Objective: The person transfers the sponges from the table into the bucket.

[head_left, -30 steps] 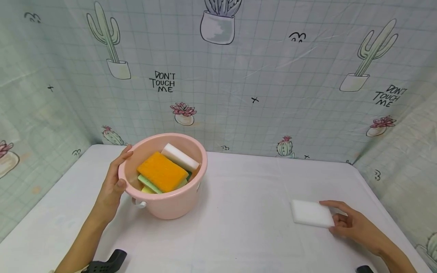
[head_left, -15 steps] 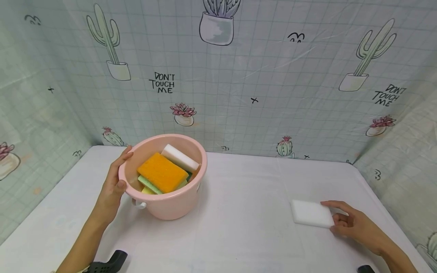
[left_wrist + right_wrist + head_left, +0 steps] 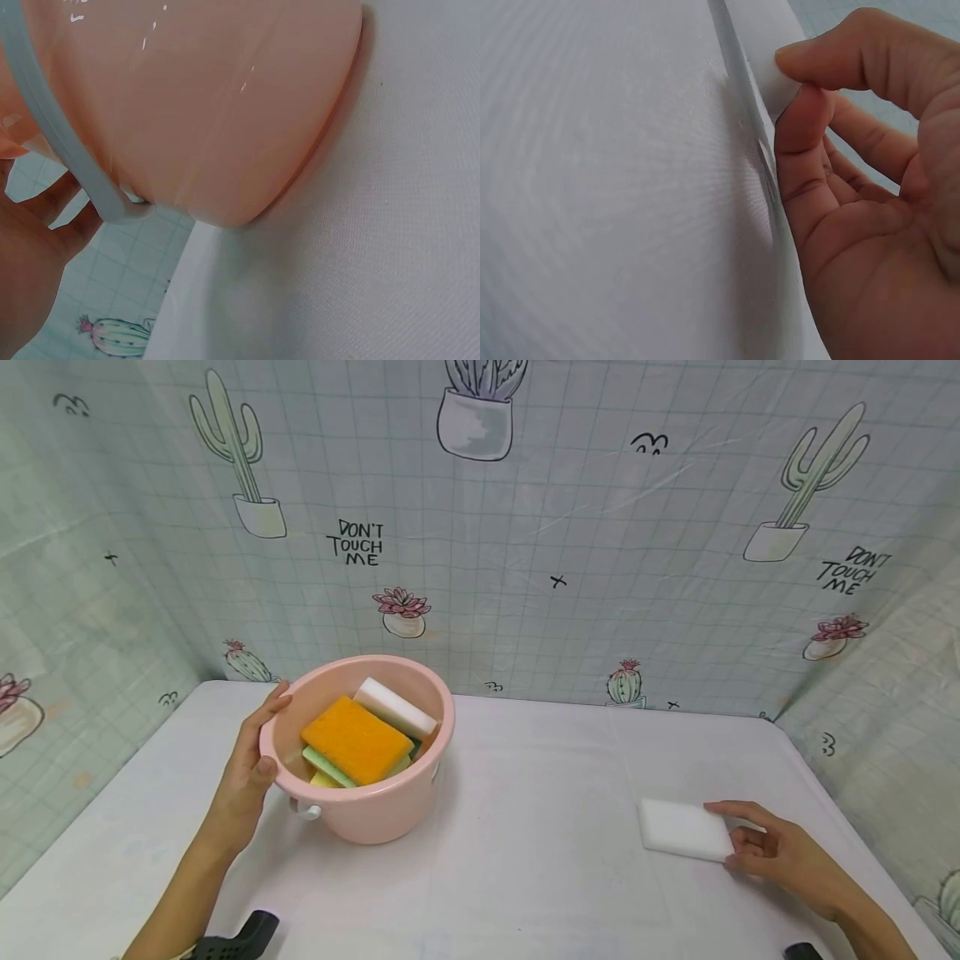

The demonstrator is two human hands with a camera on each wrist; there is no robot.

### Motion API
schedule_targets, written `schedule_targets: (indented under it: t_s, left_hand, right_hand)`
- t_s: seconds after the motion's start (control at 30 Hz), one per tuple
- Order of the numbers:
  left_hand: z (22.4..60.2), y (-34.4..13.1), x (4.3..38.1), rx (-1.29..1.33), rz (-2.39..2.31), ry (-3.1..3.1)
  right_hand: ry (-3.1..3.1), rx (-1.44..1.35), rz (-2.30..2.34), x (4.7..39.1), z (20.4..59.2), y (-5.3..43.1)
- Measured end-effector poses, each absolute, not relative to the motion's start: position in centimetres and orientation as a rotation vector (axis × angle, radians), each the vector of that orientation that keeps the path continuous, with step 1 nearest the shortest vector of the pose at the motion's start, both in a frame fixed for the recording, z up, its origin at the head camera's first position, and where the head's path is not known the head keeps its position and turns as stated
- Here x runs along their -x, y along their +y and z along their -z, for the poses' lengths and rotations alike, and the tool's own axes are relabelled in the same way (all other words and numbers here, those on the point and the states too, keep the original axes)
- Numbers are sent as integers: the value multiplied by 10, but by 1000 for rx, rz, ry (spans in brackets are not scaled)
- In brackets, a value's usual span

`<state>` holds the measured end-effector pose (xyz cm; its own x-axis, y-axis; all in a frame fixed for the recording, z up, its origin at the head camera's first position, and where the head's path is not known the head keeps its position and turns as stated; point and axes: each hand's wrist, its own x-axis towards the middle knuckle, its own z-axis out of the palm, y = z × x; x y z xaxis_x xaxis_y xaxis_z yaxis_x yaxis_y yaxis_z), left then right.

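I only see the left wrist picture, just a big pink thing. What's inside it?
Observer: The pink tub holds an orange sponge on top of others.
Operator: Anything white in there?
Observer: Yes, a white sponge leans at the back.
Operator: Where's the other hand?
Observer: The right hand pinches a second white block on the table.

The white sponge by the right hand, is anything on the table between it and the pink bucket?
Nothing visible. The white sponge, pinched by the right hand, and the pink bucket, held by the left hand, have only bare tablecloth between them.
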<state>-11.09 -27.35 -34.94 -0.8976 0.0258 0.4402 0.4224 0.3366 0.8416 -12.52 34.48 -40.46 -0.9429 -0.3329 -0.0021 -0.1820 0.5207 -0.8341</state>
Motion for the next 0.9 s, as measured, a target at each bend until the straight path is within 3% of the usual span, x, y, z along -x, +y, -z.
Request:
schedule_targets:
  t_s: [0.9]
  left_hand:
    - [352, -275, 111, 425, 1579, -2247]
  right_hand:
    - [2686, 492, 1344, 129, 374, 310]
